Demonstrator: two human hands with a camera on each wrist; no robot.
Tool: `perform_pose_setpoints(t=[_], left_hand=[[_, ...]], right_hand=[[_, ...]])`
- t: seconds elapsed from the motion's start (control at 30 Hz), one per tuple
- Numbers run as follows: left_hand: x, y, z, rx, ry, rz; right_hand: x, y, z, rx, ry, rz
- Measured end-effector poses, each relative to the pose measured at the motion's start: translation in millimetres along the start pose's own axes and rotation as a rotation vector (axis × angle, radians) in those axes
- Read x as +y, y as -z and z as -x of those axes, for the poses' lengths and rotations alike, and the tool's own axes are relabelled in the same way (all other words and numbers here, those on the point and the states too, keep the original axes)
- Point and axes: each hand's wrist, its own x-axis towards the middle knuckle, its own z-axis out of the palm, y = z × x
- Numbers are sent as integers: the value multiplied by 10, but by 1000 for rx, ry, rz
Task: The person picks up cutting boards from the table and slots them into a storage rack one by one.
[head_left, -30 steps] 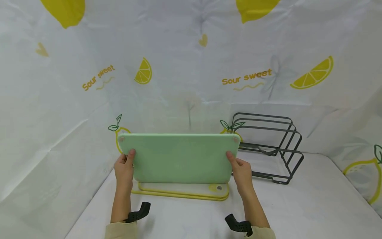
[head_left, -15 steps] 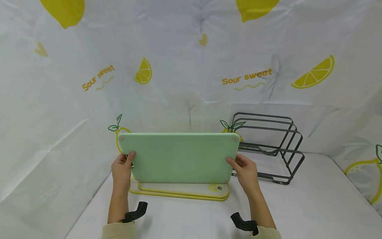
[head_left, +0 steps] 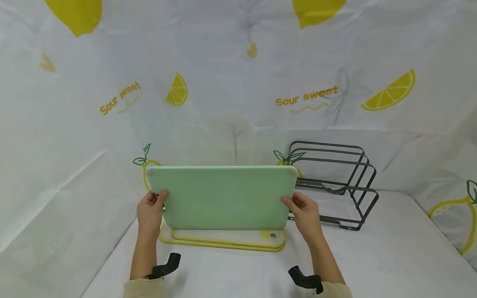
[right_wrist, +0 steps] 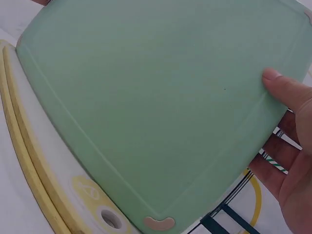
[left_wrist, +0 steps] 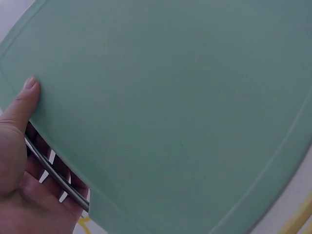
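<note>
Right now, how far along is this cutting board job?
Done: green cutting board is raised on edge off the stack. In hand: left hand and right hand grip its ends. Left: the wire rack holds nothing; two yellow-rimmed boards lie flat.

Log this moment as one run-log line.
left hand: grips green cutting board | right hand: grips it | board: upright above yellow-rimmed boards | wire rack: right

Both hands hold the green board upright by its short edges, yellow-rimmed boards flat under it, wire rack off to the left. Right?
One thing is off: the wire rack stands to the right of the green board, not the left, as the head view shows. The rest holds: the left hand and right hand grip its short edges, it stands upright, and the yellow-rimmed boards lie flat beneath.
</note>
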Motion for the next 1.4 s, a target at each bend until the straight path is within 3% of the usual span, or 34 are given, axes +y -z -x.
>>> perform_pose_setpoints(t=[0.2,0.4,0.6,0.73,0.97,1.2,1.4], left_hand=[[48,86,-69,-70,-43,-82],[71,190,-130,-164,-69,-130],[192,285,-175,-263,-109,-215],[245,287,-182,-291,-125,-253],[378,225,-202,-284,-176,-222],[693,90,-202,-300,-225,-239],[968,-114,-199,-327,-219,-231]], right_hand=[[-25,95,-47,-62,117,82],[-41,94,-51,-93,134,113],[-110,146,-96,-113,178,198],[-160,217,-102,-120,180,220],[-312,352,-114,-122,237,240],[-561,551,-142,-114,226,251],[-759,786,-195,-82,207,308]])
